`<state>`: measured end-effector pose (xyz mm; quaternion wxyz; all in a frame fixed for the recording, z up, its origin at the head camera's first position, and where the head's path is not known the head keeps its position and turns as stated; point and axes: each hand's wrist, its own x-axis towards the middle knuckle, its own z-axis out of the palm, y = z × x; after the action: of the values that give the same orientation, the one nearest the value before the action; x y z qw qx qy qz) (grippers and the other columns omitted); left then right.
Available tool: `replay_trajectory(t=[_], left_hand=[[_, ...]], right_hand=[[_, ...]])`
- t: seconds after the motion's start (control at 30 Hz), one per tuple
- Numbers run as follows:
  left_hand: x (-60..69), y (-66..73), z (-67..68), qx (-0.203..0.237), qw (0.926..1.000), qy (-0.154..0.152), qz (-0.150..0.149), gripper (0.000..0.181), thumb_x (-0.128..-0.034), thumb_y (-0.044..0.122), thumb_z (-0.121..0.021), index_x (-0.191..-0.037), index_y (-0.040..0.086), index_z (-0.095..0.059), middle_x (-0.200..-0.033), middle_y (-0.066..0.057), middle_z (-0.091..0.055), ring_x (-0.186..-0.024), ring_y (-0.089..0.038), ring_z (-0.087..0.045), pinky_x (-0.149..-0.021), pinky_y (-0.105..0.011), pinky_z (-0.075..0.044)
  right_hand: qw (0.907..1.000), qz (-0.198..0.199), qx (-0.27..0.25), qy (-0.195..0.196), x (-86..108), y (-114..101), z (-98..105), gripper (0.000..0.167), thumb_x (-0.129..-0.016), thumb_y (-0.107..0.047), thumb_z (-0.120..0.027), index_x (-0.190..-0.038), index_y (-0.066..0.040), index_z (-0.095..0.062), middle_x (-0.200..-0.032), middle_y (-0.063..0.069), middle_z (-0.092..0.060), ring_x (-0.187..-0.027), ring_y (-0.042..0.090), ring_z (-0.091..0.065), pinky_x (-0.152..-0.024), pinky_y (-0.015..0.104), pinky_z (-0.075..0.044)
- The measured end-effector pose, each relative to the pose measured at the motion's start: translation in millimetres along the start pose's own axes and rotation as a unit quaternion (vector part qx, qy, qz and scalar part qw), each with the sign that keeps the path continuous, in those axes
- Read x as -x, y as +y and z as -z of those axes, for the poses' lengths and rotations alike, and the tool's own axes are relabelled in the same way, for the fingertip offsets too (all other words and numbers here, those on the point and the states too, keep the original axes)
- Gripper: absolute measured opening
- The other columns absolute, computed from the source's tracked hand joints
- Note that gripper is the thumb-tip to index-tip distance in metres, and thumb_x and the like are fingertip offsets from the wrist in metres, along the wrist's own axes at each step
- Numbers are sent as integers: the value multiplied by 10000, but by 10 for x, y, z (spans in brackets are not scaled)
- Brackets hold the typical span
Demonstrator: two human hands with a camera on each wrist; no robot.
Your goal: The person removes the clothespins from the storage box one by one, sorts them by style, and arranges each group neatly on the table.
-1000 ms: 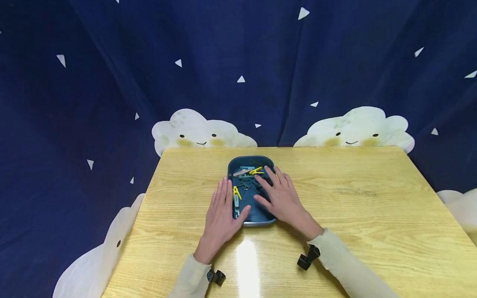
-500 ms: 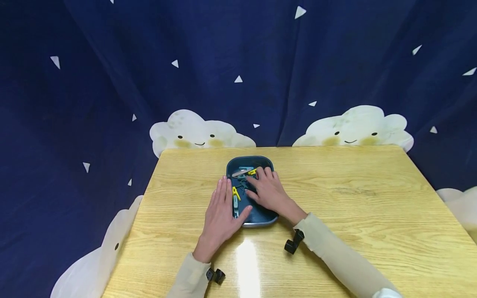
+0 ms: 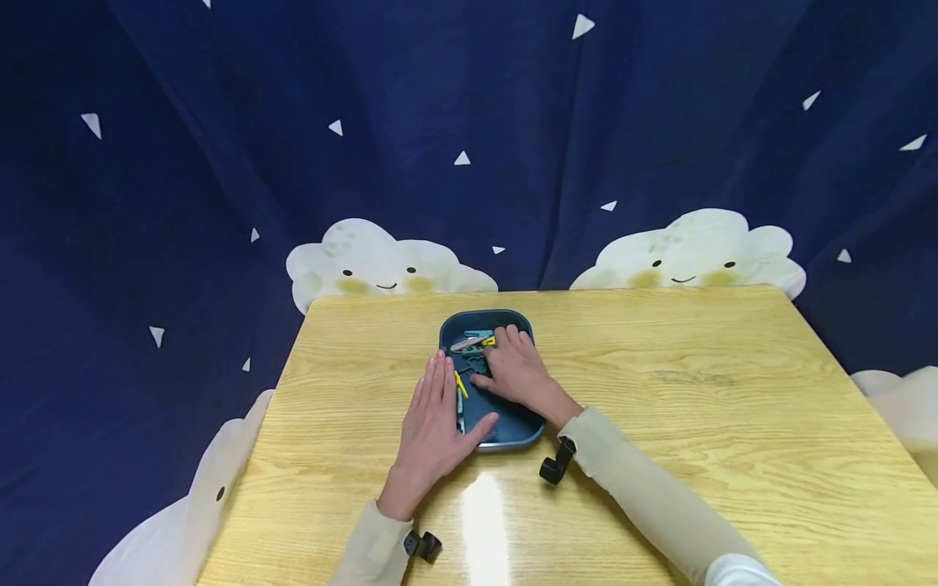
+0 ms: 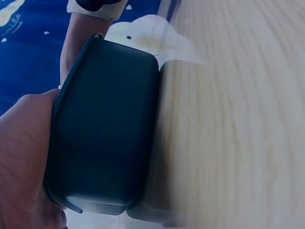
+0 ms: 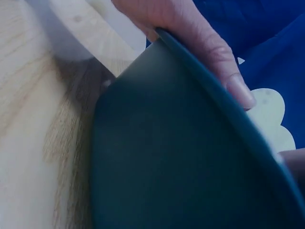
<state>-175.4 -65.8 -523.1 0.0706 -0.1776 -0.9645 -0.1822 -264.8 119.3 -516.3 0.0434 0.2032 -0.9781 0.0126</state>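
Observation:
A dark teal bin (image 3: pixel 506 435) stands on the wooden table in the head view. My left hand (image 3: pixel 432 419) rests along its left rim with straight fingers, the thumb reaching over the near corner. My right hand (image 3: pixel 519 370) dips into the bin from the right, fingers bent downward; whether they pinch anything is hidden. Around those fingers lie a yellow clothespin (image 3: pixel 489 342), a light blue clothespin (image 3: pixel 479 334), a pale clothespin (image 3: pixel 466 344) and dark teal clips (image 3: pixel 476 365). Beside the left fingers sits another yellow clothespin (image 3: pixel 461 386). The left wrist view shows the bin's outer wall (image 4: pixel 105 124).
The wooden table (image 3: pixel 681 423) extends on both sides of the bin. Behind it hangs a dark blue curtain (image 3: pixel 410 98) with white triangles and smiling clouds. Small black cameras are strapped to the left wrist (image 3: pixel 423 546) and the right wrist (image 3: pixel 557 462).
My right hand has moved left and down into the bin, its spread fingers now bent over the clothespins. The left hand stays on the left rim. The head view has shifted slightly.

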Motion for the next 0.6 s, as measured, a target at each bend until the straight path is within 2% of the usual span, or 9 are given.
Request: replay_trajectory(t=[0.13,0.3,0.43,0.6], left_hand=[[4,1,9,-15,10000,-6,-27,1157,-919,842,-449,-1660,6,-147,-1747,-163,-110,-1622,-272,-62,-1285,-475,-197],[11,3,10,7,10000,52,-77,1174,-908,843,-472,-1652,-14,-170,-1741,-180,-128,-1614,-311,-122,-1279,-483,-215],[22,-6,-8,18,9999,67,-83,1184,-905,845,-475,-1652,-17,-157,-1739,-186,-131,-1616,-306,-106,-1279,-485,-212],[27,-18,-24,18,9999,92,-80,1192,-901,849,-477,-1651,-21,-161,-1741,-182,-124,-1619,-288,-74,-1280,-485,-208]], right_hand=[[10000,46,8,-64,-26,-8,-15,654,-852,-683,-744,-1078,-70,-767,-1016,104,-530,-963,285,-408,-843,416,-372],[9999,115,-52,-53,-16,2,-13,675,-799,-700,-783,-1043,-71,-753,-988,88,-518,-942,279,-405,-820,402,-359],[9996,238,-125,-24,-7,11,-9,640,-808,-668,-790,-1032,-70,-746,-977,80,-517,-928,275,-402,-807,392,-355],[9993,338,-91,-145,-12,17,-5,641,-833,-627,-777,-1124,-57,-745,-997,73,-520,-924,263,-392,-821,385,-345]])
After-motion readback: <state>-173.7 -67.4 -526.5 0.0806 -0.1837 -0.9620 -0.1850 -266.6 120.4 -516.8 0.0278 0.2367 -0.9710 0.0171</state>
